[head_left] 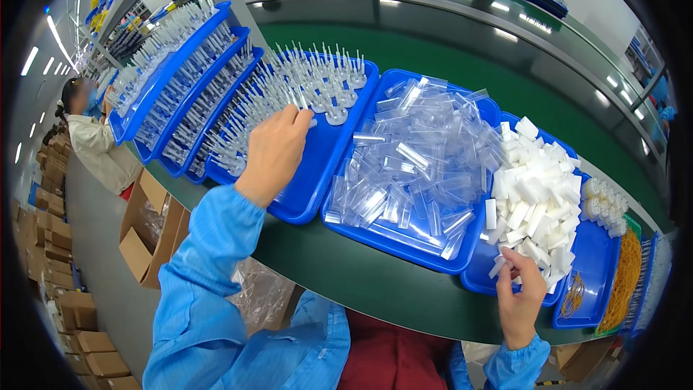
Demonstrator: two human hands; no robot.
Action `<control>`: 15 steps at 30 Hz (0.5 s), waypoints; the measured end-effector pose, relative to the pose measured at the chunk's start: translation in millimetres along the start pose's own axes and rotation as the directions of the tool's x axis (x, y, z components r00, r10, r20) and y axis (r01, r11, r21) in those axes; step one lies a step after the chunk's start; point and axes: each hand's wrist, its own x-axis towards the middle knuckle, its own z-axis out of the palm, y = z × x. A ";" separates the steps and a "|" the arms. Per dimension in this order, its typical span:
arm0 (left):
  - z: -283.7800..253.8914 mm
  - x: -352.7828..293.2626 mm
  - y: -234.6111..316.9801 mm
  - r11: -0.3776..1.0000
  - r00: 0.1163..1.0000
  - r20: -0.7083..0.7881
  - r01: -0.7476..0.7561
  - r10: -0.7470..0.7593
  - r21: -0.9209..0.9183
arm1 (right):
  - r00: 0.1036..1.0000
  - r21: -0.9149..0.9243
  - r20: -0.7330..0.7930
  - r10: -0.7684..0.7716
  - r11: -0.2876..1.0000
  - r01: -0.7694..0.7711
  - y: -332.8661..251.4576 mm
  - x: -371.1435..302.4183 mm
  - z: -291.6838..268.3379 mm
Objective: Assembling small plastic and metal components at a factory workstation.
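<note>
My left hand (276, 148) is over the blue tray (309, 186) of upright clear plastic pieces with thin stems (317, 72). Thumb and fingers pinch one such stemmed piece (303, 98) at the tray's bare part; its lower end is partly hidden. At the near edge of another blue tray, my right hand (521, 290) has its fingertips closed on a small white block (497, 268). Just beyond it lies a heap of similar white blocks (534, 202). Between my hands, a blue tray (393, 240) is piled with flat clear plastic sleeves (422, 152).
Stacked blue trays (180, 79) of stemmed pieces rise at the left. Rolls of tape (605, 202) and yellow rubber bands (622, 285) lie at the right. An open carton (148, 235) stands below the green table (317, 260). Another person (97, 137) stands far left.
</note>
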 end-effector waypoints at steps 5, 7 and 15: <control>-34.2 -33.9 26.0 0.953 0.984 0.155 0.124 -0.083 -0.277 | 0.992 0.064 -0.101 0.077 0.995 -0.071 4.6 -11.8 -0.9; -29.9 -39.7 20.7 0.883 0.974 0.143 0.222 -0.178 -0.414 | 0.995 0.062 -0.088 0.043 0.997 -0.037 0.2 -9.1 3.4; -71.6 -38.5 72.1 0.829 0.993 -0.089 0.010 -0.073 -0.560 | 0.935 0.488 -0.054 0.351 0.826 -0.281 -9.8 -20.0 3.7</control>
